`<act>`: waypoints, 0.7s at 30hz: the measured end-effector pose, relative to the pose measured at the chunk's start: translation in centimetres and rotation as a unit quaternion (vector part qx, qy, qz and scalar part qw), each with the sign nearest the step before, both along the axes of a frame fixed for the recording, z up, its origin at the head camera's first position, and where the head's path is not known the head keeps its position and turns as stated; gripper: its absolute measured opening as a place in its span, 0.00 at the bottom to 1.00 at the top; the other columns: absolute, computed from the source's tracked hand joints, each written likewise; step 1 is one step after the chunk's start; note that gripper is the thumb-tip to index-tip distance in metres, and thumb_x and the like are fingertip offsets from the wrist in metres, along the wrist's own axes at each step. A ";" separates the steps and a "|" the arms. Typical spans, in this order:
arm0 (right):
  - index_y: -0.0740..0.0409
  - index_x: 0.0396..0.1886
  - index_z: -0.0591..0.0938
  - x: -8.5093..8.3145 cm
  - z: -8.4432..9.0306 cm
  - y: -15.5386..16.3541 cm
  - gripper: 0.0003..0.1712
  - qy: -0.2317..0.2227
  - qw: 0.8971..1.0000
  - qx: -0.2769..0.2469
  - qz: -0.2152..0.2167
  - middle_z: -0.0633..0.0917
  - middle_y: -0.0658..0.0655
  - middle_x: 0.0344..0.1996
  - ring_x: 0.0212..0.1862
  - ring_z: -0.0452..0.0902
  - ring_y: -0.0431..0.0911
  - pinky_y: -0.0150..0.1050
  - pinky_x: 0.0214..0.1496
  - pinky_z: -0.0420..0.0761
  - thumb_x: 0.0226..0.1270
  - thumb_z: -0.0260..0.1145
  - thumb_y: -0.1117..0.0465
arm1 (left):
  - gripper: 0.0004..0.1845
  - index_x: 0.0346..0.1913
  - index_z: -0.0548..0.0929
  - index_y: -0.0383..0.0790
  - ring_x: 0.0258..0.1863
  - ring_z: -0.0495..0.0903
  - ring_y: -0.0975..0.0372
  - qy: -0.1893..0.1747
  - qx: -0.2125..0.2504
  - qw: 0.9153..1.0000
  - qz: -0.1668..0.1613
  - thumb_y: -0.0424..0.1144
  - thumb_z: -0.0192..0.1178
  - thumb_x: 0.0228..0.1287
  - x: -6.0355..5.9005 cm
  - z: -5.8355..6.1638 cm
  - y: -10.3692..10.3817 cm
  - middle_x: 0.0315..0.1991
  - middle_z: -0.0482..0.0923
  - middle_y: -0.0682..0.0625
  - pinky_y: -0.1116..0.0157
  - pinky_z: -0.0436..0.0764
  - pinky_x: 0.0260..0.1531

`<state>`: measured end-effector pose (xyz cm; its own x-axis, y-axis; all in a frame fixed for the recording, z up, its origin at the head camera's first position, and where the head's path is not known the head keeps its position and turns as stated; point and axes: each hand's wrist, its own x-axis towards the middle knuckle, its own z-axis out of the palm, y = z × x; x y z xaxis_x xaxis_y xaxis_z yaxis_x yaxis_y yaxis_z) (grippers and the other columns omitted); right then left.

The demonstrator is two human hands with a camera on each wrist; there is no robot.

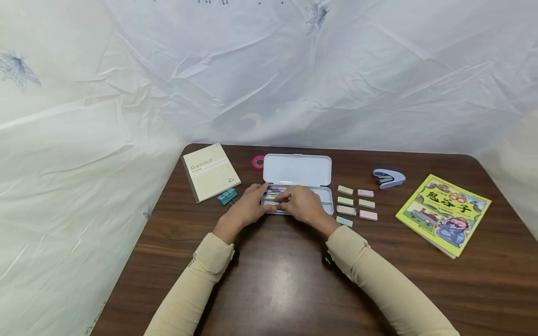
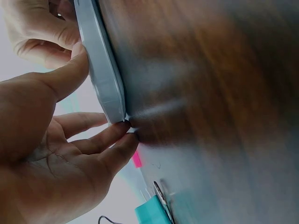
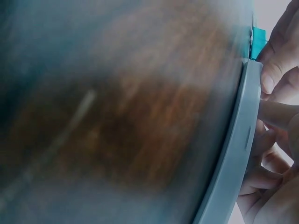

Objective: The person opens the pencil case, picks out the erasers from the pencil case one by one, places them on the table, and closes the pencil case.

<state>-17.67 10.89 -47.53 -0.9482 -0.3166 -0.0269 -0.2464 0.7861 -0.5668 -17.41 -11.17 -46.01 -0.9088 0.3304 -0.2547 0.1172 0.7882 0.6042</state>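
Observation:
A white pencil case (image 1: pixel 297 170) lies with its lid raised, pens (image 1: pixel 275 189) in the back part of its tray. My left hand (image 1: pixel 249 205) grips the tray's left end; in the left wrist view the thumb lies at the front wall (image 2: pixel 100 65) and the other fingers reach round the end. My right hand (image 1: pixel 303 204) reaches into the tray from above with bent fingers, close to the left thumb. What lies between its fingertips is hidden. Right of the case, several pastel erasers (image 1: pixel 345 201) lie in two columns.
A cream notebook (image 1: pixel 212 172), a teal binder clip (image 1: pixel 227 196) and a pink tape roll (image 1: pixel 258 162) lie on the left. Farther right are a pale blue stapler (image 1: pixel 389 178) and a yellow-green picture book (image 1: pixel 444 214). A white sheet (image 1: pixel 294 93) hangs behind the table.

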 end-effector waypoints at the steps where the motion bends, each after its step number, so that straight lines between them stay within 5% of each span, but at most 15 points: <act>1: 0.30 0.50 0.99 0.1 0.0 -0.1 0.11 0.001 1.000 0.005 -0.002 0.96 0.43 0.46 0.36 0.83 0.41 0.39 0.31 0.79 0.73 0.81 0.51 | 0.51 0.94 0.58 0.41 0.88 0.66 0.44 0.002 0.000 1.000 0.000 0.55 0.72 0.81 0.0 0.0 0.0 0.89 0.64 0.35 0.41 0.70 0.87; 8: 0.30 0.49 0.99 0.5 0.2 -0.4 0.11 0.009 1.000 0.011 -0.013 0.95 0.41 0.42 0.34 0.83 0.40 0.40 0.31 0.78 0.73 0.80 0.53 | 0.51 0.94 0.58 0.41 0.88 0.67 0.44 0.010 -0.011 1.000 -0.005 0.56 0.71 0.82 0.0 -0.3 0.0 0.88 0.65 0.35 0.42 0.72 0.86; 21: 0.33 0.49 0.99 0.3 -0.4 1.3 0.08 0.029 0.999 -0.026 -0.012 0.96 0.48 0.58 0.46 0.88 0.44 0.40 0.34 0.82 0.75 0.81 0.49 | 0.52 0.94 0.57 0.43 0.89 0.66 0.45 0.007 -0.025 1.000 -0.006 0.59 0.72 0.81 -0.3 -0.8 -0.1 0.89 0.64 0.37 0.43 0.72 0.86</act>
<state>-17.35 12.21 -47.91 -0.9552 -0.2927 0.0435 -0.2606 0.7624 -0.5923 -17.71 -11.26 -46.79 -0.9089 0.3275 -0.2580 0.1348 0.8164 0.5615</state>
